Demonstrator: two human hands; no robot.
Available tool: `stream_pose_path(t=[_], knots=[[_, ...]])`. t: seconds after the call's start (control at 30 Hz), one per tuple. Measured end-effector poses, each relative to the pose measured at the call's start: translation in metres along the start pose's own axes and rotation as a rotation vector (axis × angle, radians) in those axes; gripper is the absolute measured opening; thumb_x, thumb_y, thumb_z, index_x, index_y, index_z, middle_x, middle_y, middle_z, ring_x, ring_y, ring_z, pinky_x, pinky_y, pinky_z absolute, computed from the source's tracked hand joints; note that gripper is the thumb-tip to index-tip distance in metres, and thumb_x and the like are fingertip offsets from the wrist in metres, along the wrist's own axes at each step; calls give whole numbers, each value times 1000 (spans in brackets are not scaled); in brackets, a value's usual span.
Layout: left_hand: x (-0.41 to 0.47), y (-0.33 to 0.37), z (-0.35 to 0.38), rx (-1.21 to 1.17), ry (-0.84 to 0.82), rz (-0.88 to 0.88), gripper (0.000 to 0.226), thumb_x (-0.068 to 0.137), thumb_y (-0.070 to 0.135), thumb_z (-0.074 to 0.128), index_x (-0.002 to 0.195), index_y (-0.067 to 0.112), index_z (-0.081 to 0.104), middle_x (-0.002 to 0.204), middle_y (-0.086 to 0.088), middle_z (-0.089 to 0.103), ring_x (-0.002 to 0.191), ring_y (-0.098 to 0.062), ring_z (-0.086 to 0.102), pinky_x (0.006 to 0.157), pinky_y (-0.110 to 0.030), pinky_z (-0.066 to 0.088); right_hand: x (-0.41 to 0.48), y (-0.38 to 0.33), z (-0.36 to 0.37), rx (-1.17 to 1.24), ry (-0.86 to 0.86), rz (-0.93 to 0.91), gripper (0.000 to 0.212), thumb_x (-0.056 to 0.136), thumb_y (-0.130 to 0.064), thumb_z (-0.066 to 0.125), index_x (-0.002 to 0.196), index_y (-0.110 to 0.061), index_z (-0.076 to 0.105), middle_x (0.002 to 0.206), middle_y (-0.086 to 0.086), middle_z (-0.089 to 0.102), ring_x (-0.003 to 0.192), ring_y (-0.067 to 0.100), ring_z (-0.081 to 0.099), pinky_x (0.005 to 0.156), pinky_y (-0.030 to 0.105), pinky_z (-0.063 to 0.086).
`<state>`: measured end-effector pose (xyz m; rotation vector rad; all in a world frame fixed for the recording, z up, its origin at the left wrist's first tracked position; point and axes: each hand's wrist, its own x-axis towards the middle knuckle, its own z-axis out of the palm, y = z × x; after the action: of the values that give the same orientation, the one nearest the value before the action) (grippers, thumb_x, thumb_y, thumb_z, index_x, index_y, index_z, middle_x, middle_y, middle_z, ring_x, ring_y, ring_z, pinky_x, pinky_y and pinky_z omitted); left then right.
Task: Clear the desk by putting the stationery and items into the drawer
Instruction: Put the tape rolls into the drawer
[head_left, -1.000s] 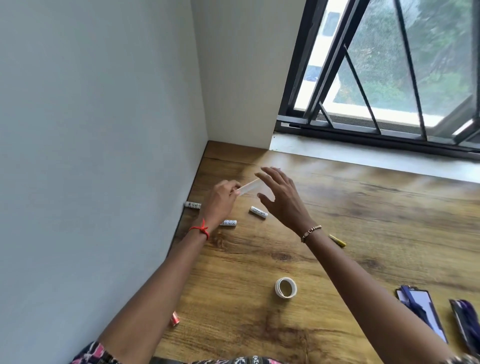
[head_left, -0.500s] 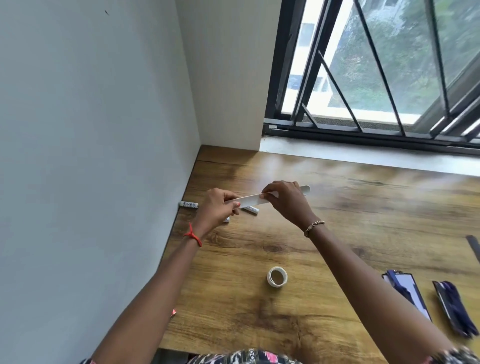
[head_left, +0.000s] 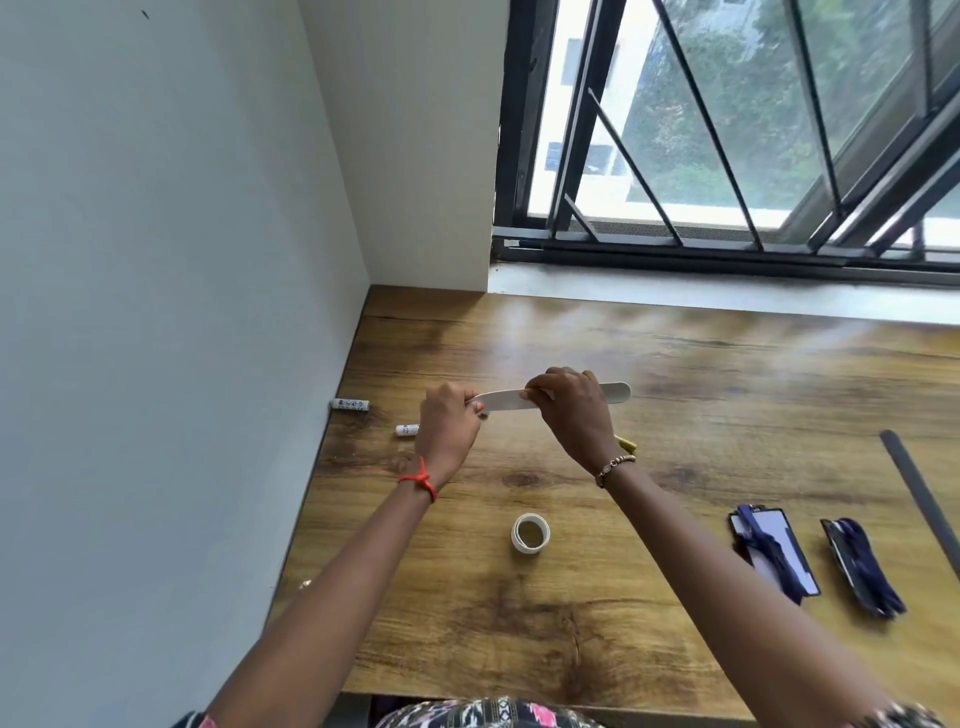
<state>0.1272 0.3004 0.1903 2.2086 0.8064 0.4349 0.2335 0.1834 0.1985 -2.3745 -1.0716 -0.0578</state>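
**White strip held in both hands above the desk, drawer out of sight**

Nearest, a roll of tape (head_left: 530, 534) stands on the desk (head_left: 467, 634). To its right lie a card holder (head_left: 774, 556) with a dark strap and a second card holder (head_left: 862, 569). A dark ruler (head_left: 917, 493) is cut off by the right edge.

Beyond the tape, both hands hold a flat white strip (head_left: 501, 401) in the air over the desk. The left hand (head_left: 447, 426) pinches its left end. The right hand (head_left: 571, 410) grips it from above near mid-length, and the strip's right end sticks out free.

To do this step well, I judge, one hand should take the strip alone near its middle so it does not tip. That frees the other hand for the drawer or the next piece.

Farther back, two small white tubes (head_left: 350, 404) lie near the wall. A yellow item (head_left: 627, 445) shows behind the right wrist, mostly hidden.

The drawer is not in view. Whether the strip is a ruler or a file cannot be told, and the tubes' markings are too small to read.
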Motion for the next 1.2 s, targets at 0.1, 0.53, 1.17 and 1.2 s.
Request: stream_pose_path(t=[0.1,0.53,1.17,1.2], knots=[[-2,2,4,-6,10,21,16,85,-1,57,84,-2,73,72,-15,70,60,-19,60,50,-26,42,-3,1,2,-9,20,4,18,88,-21,60,87,-10,73,85,5,70,84,23,60,72,26,25],[5,-18,-30,-852,-517,-419,26,89,9,55,103,-12,60,84,-16,66,66,-16,70,53,-22,57,-14,34,-19,466,-128,188,6,77,-8,72,79,-4,75,79,7,73,73,12,65,66,17,47],[-1,10,-4,-1001,-534,-444,34,93,26,51,111,-1,58,114,-17,60,95,-23,64,77,-29,58,-5,11,-15,533,-90,92,14,72,-15,78,79,-4,75,70,-1,63,60,0,56,56,10,40],[-2,9,-3,-1017,-541,-452,33,92,24,52,112,-2,58,112,-16,61,94,-23,64,78,-28,57,-7,11,-12,514,-88,84,15,71,-15,78,80,-4,75,73,0,61,62,2,55,57,11,40]])
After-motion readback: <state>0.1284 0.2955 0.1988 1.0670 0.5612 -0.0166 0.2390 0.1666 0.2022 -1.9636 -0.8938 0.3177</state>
